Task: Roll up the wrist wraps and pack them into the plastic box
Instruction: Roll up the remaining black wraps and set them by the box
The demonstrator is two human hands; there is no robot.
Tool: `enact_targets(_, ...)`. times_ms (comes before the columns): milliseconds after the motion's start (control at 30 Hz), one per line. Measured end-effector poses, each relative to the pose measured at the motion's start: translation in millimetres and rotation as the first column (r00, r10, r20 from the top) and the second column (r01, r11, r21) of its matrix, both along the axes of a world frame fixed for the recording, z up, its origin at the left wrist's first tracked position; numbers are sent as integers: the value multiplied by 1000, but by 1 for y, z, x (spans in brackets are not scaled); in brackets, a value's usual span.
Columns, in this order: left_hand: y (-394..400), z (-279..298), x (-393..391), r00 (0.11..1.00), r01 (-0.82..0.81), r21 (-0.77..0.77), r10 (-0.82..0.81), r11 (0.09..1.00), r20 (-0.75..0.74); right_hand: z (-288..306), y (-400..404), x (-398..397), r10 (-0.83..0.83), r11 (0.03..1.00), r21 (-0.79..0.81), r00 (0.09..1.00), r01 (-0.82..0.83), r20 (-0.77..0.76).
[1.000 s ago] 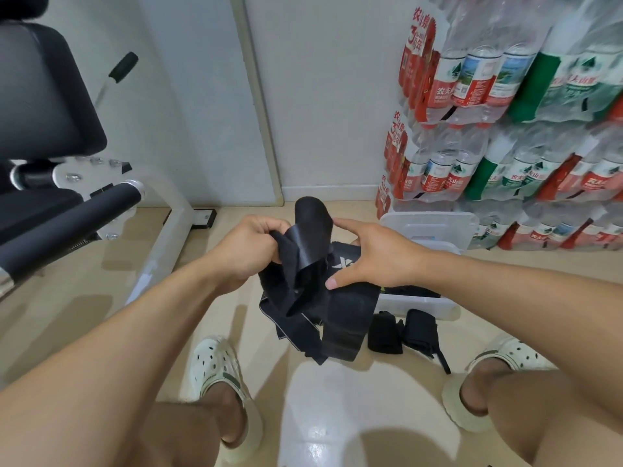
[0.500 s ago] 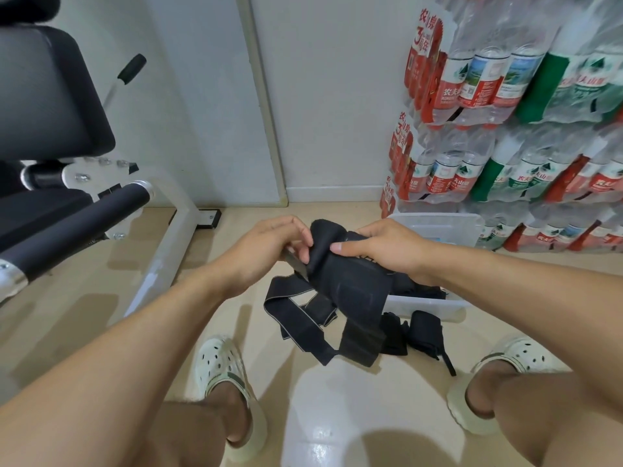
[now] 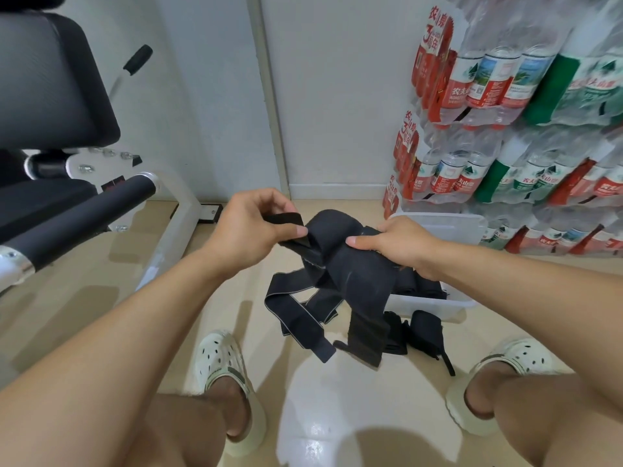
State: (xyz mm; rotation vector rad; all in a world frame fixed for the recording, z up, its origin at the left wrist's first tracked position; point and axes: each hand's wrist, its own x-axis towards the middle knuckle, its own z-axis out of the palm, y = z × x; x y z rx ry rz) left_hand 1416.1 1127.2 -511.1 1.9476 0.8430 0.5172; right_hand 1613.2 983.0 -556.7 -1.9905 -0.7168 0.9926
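A long black wrist wrap (image 3: 350,264) hangs in the air between my hands, its loose ends dangling toward the floor. My left hand (image 3: 249,227) pinches one strap end of it between thumb and fingers. My right hand (image 3: 397,244) grips the wrap's wide upper part, thumb on top. Behind the wrap, a clear plastic box (image 3: 435,303) stands on the floor with dark rolled wraps (image 3: 421,284) inside. Two more rolled black wraps (image 3: 424,328) lie on the floor in front of the box.
A black and white gym bench (image 3: 81,203) fills the left side. Shrink-wrapped packs of water bottles (image 3: 526,129) are stacked along the right wall. The box's clear lid (image 3: 441,224) leans by the bottles. My feet in white clogs (image 3: 226,375) flank the tiled floor below.
The wrap was lowered from upright to draped across my hands. My left hand shifted along it and now pinches a strap end; my right hand moved onto its top.
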Motion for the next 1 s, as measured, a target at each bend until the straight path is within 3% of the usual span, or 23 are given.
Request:
enact_targets(267,-4,14,-8,979,54,-147,-24,988,201,-13,7,12,-10,989,-144,987,34,163)
enact_targets(333,-5,13,-9,983,32,-148,-4,988,183,-16,7,12,26,988,-154,981,3,190)
enact_targets(433,-9,8,-7,989,-60,-143,78,988,128,-14,9,7,126,984,-152,961,-90,246)
enact_targets(567,-7,7,-2,969,-142,-175,173,974,175,-9,11,-5,310,951,-114,879,-288,363)
enact_targets(667,-6,4,-2,979,-100,-155,125,983,161,-7,10,-18,460,880,-89,792,-466,401)
enact_targets(800,-4,0,-4,991,9,-183,16,983,135,-7,8,-30,516,821,-20,726,-571,455)
enact_targets(867,-3,0,-3,986,20,-227,18,974,163,-6,9,-34,517,814,8,732,-580,445)
enact_targets(1000,-2,0,-2,975,3,-282,60,960,213,-5,10,-40,444,864,119,853,-489,276)
